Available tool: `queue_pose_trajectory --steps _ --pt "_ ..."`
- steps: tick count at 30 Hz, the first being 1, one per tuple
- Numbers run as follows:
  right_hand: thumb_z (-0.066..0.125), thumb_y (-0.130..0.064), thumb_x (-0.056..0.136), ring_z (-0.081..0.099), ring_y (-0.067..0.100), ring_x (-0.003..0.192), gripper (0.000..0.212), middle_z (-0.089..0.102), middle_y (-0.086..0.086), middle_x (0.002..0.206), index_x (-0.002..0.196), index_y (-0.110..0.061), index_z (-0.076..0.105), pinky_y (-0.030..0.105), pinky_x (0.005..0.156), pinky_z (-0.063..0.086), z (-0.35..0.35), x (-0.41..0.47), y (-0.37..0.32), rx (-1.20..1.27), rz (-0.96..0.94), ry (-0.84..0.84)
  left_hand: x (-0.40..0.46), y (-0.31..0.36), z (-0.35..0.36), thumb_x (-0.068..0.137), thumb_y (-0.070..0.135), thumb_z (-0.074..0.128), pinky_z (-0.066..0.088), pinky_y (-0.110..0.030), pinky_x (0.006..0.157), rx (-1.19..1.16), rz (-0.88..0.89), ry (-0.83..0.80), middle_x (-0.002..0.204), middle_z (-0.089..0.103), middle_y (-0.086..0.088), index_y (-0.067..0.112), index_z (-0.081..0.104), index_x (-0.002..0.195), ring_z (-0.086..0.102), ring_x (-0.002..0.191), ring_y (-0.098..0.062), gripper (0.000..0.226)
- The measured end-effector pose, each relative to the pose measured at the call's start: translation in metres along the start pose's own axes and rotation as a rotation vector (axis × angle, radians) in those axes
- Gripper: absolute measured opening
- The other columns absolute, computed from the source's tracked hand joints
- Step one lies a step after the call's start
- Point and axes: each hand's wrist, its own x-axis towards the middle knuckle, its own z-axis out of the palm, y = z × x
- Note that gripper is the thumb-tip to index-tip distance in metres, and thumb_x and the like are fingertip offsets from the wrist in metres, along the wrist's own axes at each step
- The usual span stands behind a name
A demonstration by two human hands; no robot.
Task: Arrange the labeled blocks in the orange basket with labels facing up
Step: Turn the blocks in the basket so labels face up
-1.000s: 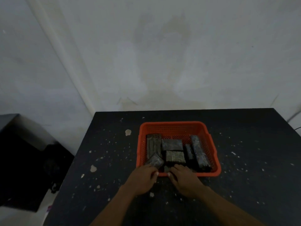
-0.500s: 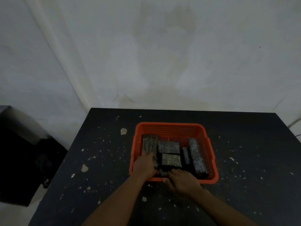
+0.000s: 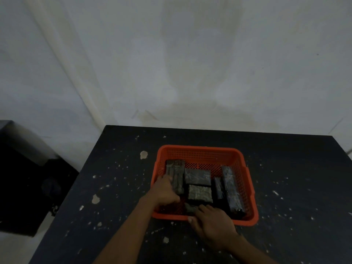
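Observation:
The orange basket (image 3: 200,149) stands on the black table. Several dark blocks lie flat inside it: a long left block (image 3: 176,173), two shorter ones in the middle (image 3: 197,176) (image 3: 200,193), a thin one (image 3: 218,187) and a long right block (image 3: 232,189). My left hand (image 3: 164,193) is inside the basket's near left corner, fingers curled on the near end of the long left block. My right hand (image 3: 211,221) lies over the near rim, thumb outside it, fingertips on a small dark block (image 3: 190,207) against the near wall. Labels are too dim to read.
The black table (image 3: 114,187) is speckled with pale paint chips and meets a white wall at the back. A dark box-like object (image 3: 28,178) stands on the floor off the table's left edge.
My left hand has moved from the near rim into the basket's left side, onto the long left block. The right hand stays at the near rim. The camera shifted slightly.

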Motion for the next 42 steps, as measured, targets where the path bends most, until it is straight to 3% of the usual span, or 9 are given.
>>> queue_pose_trajectory --steps 2,4,10,19,24,29,33,37,42 --pt "0.027 -0.058 0.096 0.058 0.014 0.077 0.043 0.062 -0.008 0.087 0.102 -0.031 0.060 0.033 0.062 0.047 -0.003 0.002 -0.001 0.026 0.017 -0.049 -0.005 -0.005 -0.009 0.069 0.010 0.074 0.053 -0.025 0.064 -0.083 0.007 -0.017 0.101 0.052 0.006 0.016 0.044 0.130 0.062 0.091 -0.015 0.068" --pt "0.019 -0.060 0.096 0.058 0.016 0.081 0.051 0.062 -0.006 0.091 0.104 -0.030 0.060 0.035 0.066 0.046 -0.001 0.001 -0.001 0.028 0.020 -0.072 -0.009 -0.009 -0.014 0.072 0.002 0.070 0.046 -0.017 0.057 -0.130 0.029 -0.057 0.102 0.051 0.006 0.023 0.036 0.133 0.058 0.085 -0.009 0.072" --pt "0.026 -0.057 0.097 0.059 0.016 0.075 0.047 0.063 -0.006 0.085 0.097 -0.028 0.063 0.032 0.059 0.044 0.002 -0.001 0.000 0.006 0.021 -0.044 -0.017 -0.013 -0.012 0.072 -0.005 0.067 0.041 -0.015 0.060 -0.068 0.080 -0.048 0.106 0.047 0.005 0.021 0.035 0.132 0.050 0.087 -0.005 0.072" --pt "0.026 -0.058 0.096 0.058 0.013 0.070 0.047 0.061 -0.009 0.080 0.089 -0.030 0.063 0.028 0.056 0.038 0.003 -0.002 -0.001 -0.011 0.028 -0.026 -0.011 -0.009 0.003 0.071 0.003 0.079 0.044 -0.029 0.079 0.186 0.063 -0.140 0.123 0.054 -0.007 0.023 0.037 0.130 0.052 0.105 -0.018 0.075" --pt "0.016 -0.062 0.095 0.056 0.013 0.081 0.056 0.062 -0.008 0.092 0.105 -0.031 0.062 0.030 0.064 0.040 0.002 -0.002 -0.001 0.023 0.034 -0.069 -0.005 -0.006 0.005 0.073 0.015 0.083 0.044 -0.036 0.100 0.310 0.067 -0.150 0.136 0.049 -0.008 0.017 0.042 0.133 0.049 0.123 -0.026 0.073" --pt "0.021 -0.060 0.095 0.059 0.014 0.083 0.054 0.065 -0.005 0.096 0.112 -0.029 0.062 0.031 0.066 0.043 0.001 -0.001 -0.001 0.041 0.022 -0.052 0.000 -0.006 0.014 0.081 0.016 0.076 0.045 -0.034 0.100 0.332 0.091 -0.081 0.137 0.051 -0.009 0.014 0.048 0.133 0.052 0.122 -0.026 0.059" --pt "0.029 -0.058 0.095 0.059 0.015 0.075 0.048 0.064 -0.005 0.085 0.098 -0.026 0.065 0.031 0.059 0.043 0.001 -0.001 -0.001 0.012 0.014 -0.031 -0.003 -0.007 0.031 0.088 0.007 0.060 0.047 -0.038 0.093 0.376 0.130 0.058 0.129 0.056 -0.013 0.012 0.053 0.126 0.056 0.112 -0.029 0.039" --pt "0.039 -0.055 0.094 0.057 0.012 0.064 0.039 0.061 -0.008 0.074 0.086 -0.027 0.065 0.028 0.051 0.041 0.002 -0.001 -0.002 -0.034 0.011 0.014 -0.001 -0.010 0.036 0.085 0.007 0.060 0.049 -0.040 0.093 0.416 0.117 0.111 0.128 0.056 -0.014 0.010 0.054 0.125 0.058 0.111 -0.031 0.040" --pt "0.028 -0.059 0.095 0.055 0.013 0.071 0.048 0.060 -0.007 0.081 0.089 -0.027 0.062 0.029 0.058 0.038 -0.002 -0.002 -0.002 0.027 0.038 -0.056 -0.001 -0.009 0.025 0.085 0.015 0.061 0.052 -0.037 0.082 0.255 0.233 0.247 0.112 0.061 -0.009 0.010 0.062 0.106 0.060 0.099 -0.024 0.021"
